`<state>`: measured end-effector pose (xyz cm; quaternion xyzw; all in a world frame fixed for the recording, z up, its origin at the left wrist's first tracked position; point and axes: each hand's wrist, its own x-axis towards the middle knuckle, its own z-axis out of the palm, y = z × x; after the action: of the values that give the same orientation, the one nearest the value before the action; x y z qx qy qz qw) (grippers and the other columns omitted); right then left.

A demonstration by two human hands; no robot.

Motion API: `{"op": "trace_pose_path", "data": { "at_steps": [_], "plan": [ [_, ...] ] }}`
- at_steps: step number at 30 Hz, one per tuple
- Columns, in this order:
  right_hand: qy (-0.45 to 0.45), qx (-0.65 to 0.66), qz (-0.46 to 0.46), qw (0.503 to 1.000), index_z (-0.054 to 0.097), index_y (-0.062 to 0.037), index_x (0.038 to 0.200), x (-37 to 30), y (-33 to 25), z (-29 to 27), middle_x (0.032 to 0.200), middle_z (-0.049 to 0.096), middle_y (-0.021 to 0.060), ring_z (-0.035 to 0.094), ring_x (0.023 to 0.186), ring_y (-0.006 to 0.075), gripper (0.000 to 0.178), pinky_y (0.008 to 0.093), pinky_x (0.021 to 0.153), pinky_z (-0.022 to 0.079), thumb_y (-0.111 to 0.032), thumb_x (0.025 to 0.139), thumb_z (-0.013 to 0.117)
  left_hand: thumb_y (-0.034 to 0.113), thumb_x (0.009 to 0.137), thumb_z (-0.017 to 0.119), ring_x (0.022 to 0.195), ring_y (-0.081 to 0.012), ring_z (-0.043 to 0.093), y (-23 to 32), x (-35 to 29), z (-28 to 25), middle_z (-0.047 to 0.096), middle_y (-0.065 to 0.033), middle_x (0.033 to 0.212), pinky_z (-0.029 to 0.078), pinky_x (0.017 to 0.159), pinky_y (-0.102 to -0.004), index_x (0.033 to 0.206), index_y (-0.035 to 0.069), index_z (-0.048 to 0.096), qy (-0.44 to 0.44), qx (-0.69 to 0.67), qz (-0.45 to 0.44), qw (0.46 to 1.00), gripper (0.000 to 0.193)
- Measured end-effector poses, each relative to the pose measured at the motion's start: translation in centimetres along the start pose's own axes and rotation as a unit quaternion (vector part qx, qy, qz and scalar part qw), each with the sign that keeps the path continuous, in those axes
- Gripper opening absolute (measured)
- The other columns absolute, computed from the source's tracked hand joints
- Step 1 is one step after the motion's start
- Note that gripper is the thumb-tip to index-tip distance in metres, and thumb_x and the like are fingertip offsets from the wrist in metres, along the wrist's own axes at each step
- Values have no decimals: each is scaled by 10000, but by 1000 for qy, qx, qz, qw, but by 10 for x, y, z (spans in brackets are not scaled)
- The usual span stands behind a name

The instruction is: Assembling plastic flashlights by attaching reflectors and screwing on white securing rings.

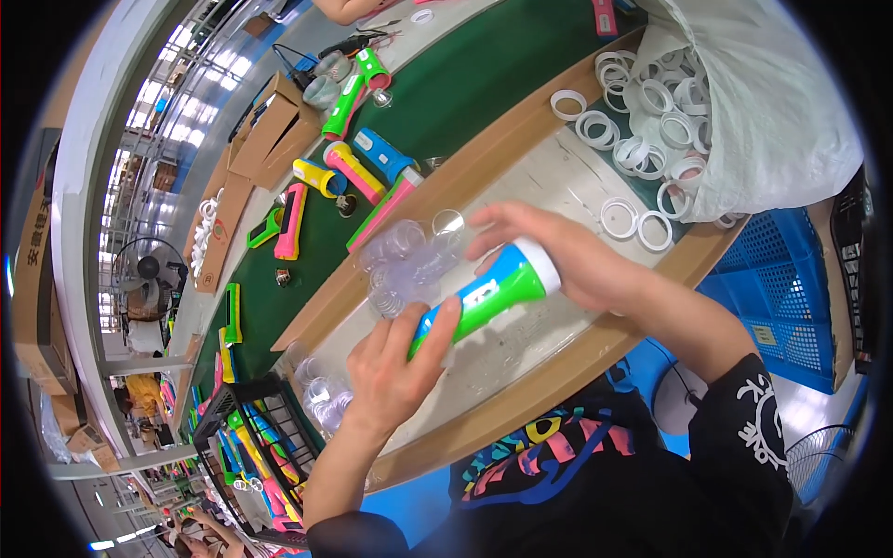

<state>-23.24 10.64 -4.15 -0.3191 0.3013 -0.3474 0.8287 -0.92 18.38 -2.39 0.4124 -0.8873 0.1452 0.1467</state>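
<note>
**Two-tone tube in the left hand, white collar at the right palm**

Specimen: a flared flashlight body (488,302), smooth glossy blue and green plastic, with a matte white collar (539,266) at its wide end. It is tilted above the tray (549,383), collar toward upper right.

Left hand (391,372): fingers and thumb wrapped around the narrow end. Right hand (572,251): fingers extended and spread, palm side at the collar; cannot tell whether it presses on it.

Materials nearby: thin, transparent discs (400,265) piled just beyond the tube, with another group (326,402) left of the left wrist. White rings (670,130), smooth and hollow, spill from a wrinkled, woven sack (772,121) at upper right.

Edges: the tray has a pale, scuffed floor and raised brown walls. Its far wall borders a green belt (521,60) carrying more coloured flashlight bodies (353,172). A blue lattice crate (777,288) stands beyond the right forearm.

Room: pale floor shows beneath the tube and from the right hand up to the loose rings; the disc pile is tighter, close to the tube's far side.
</note>
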Motion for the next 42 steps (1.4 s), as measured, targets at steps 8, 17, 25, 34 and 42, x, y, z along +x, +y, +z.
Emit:
{"op": "trace_pose_path", "data": {
  "at_steps": [8, 17, 25, 34, 42],
  "plan": [
    [-97, -416, -473, 771, 587, 7, 942, -52, 1, 28, 917, 597, 113, 583, 885, 289, 256, 399, 786, 480, -196, 821, 489, 58, 671, 737, 774, -213, 649, 29, 4, -46, 658, -131, 863, 507, 661, -282, 1181, 17, 583, -110, -475, -185, 853, 534],
    [30, -76, 17, 996, 590, -20, 1001, 12, 41, -9, 929, 641, 110, 595, 892, 188, 368, 312, 823, 462, -356, 917, 466, 108, 514, 735, 661, -249, 606, 17, 1, -11, 594, -96, 851, 496, 505, -338, 1259, 138, 538, -102, -109, -81, 985, 771],
    [-24, -24, -102, 994, 483, -27, 1199, 6, 26, -9, 1171, 556, 132, 530, 1101, 204, 427, 346, 946, 425, -372, 969, 379, 178, 722, 734, 704, -176, 609, 27, -21, 3, 624, -130, 1000, 500, 642, -316, 1272, 38, 461, -98, -533, -401, 739, 630],
    [-31, 151, -189, 970, 465, -75, 1045, -10, 46, 11, 1056, 558, 122, 559, 1057, 253, 253, 419, 953, 433, -248, 891, 567, 150, 719, 739, 775, -131, 549, 85, 3, 15, 576, -80, 904, 469, 643, -260, 1214, 37, 425, -110, -605, -403, 678, 596],
    [-230, 326, -234, 887, 467, -120, 822, -17, 62, 17, 974, 561, 162, 576, 1035, 381, 243, 499, 1010, 360, -295, 802, 633, 97, 685, 715, 616, -155, 569, 109, -17, 2, 568, -98, 788, 466, 528, -270, 1156, 32, 441, -106, -901, -343, 244, 548]
  ]
}}
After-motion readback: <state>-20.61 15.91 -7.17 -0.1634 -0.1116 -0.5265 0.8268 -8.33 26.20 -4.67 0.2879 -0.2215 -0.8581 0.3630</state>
